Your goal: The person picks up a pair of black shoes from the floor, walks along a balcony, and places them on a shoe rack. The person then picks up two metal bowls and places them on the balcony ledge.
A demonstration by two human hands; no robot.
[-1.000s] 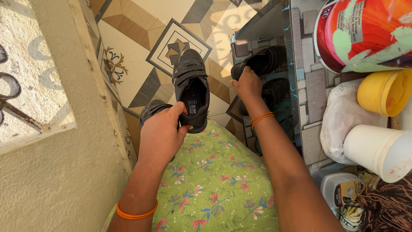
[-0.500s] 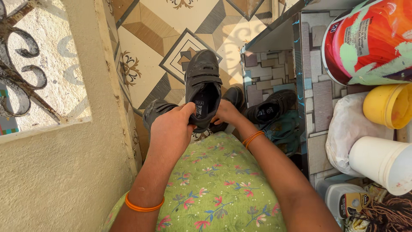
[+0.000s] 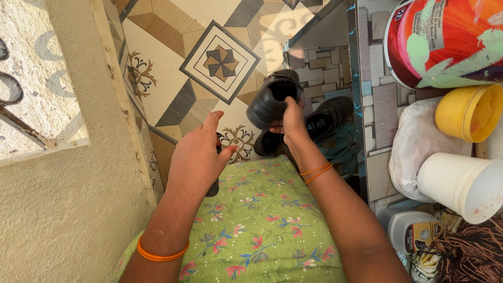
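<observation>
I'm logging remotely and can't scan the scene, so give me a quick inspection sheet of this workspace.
Surface: patterned tile floor, sunlit.
Job's things: black shoe held up; more black shoes in the rack.
Clutter: paint bucket, yellow tub, white tub, white bag.
Grippers: right hand grips the shoe; left hand mostly hides something dark.
Cables: nothing seen.
Surroundings: plaster wall; green floral garment.

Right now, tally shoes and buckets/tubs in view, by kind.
Black shoes: 3 (held shoe in right hand, rack shoe, lower shoe)
Buckets/tubs: 3 (red bucket, yellow tub, white tub)
Total: 6
</observation>
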